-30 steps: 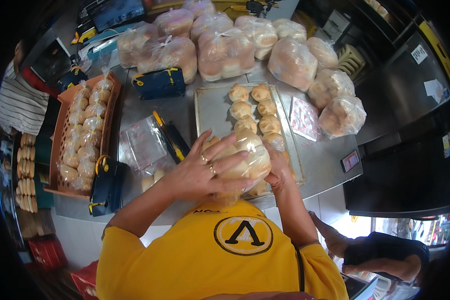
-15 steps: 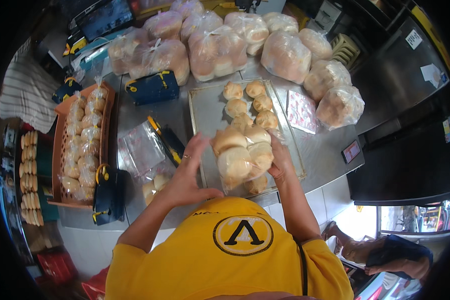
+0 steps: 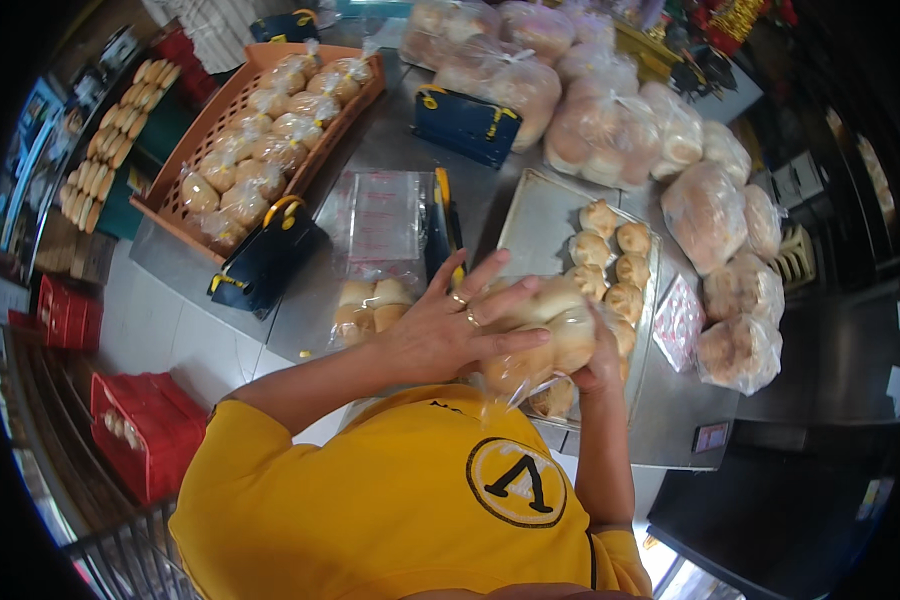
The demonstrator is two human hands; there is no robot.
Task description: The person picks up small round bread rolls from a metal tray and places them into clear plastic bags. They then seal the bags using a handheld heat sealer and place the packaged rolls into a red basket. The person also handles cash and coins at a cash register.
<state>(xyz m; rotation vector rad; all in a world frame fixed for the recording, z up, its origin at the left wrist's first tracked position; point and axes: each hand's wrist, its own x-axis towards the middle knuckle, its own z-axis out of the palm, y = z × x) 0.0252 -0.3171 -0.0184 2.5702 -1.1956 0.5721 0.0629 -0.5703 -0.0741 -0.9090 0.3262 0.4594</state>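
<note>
Low over the near part of a metal baking tray (image 3: 518,215), a clear plastic bag of bread rolls (image 3: 562,308) is held up close to my shirt. Its right side is gripped by my right hand (image 3: 600,362), whose fingers are partly hidden behind the bag. My left hand (image 3: 455,325) has its fingers stretched and spread across the bag's left side, touching it. Golden rolls (image 3: 625,300) stand in rows on the tray's right half. Left of my left hand, another bag of rolls (image 3: 372,310) lies beside flat clear bags (image 3: 382,222).
An orange crate (image 3: 160,192) of bagged rolls stands at the left. Dark blue boxy things with yellow parts sit near it (image 3: 275,262) and behind the tray (image 3: 467,127). Large bread bags (image 3: 602,138) line the far and right edges. A red crate (image 3: 150,440) is lower left.
My view has turned leftward. My left hand has come in from beside the bag and now lies across it. My right hand still holds the bag.
</note>
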